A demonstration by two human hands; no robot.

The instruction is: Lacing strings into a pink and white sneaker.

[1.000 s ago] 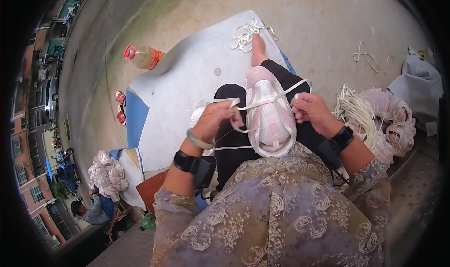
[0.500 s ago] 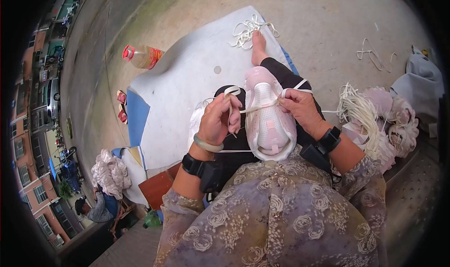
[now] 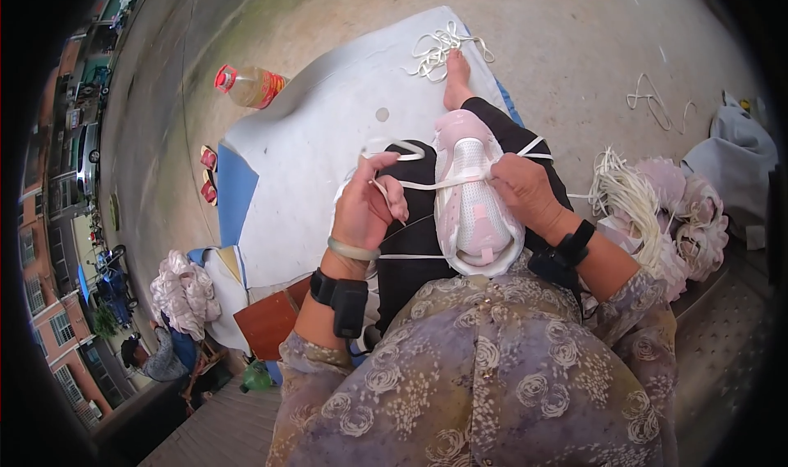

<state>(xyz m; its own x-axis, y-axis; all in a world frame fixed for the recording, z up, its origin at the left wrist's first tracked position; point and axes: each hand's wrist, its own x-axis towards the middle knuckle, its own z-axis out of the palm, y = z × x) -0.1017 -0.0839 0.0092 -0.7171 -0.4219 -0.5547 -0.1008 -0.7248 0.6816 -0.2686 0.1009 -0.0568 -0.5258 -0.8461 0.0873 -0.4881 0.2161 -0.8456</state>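
A pink and white sneaker (image 3: 478, 212) rests on my lap, its toe pointing away from me. A white shoelace (image 3: 423, 185) runs across it from one hand to the other. My left hand (image 3: 369, 200), left of the shoe, is closed round the lace, whose loose end loops above the fingers. At the shoe's right edge my right hand (image 3: 525, 190) pinches the lace close against the upper. More lace trails over my right thigh behind that hand.
Loose white laces (image 3: 447, 50) lie by my foot on the white sheet (image 3: 312, 180). A bundle of laces (image 3: 624, 192) and more pink shoes (image 3: 698, 221) are at right. A bottle (image 3: 250, 85) and red slippers (image 3: 208, 176) are at left. A person (image 3: 164, 356) sits far left.
My left hand has moved left, away from the shoe, drawing the lace out longer. My right hand has closed in nearer the shoe's upper.
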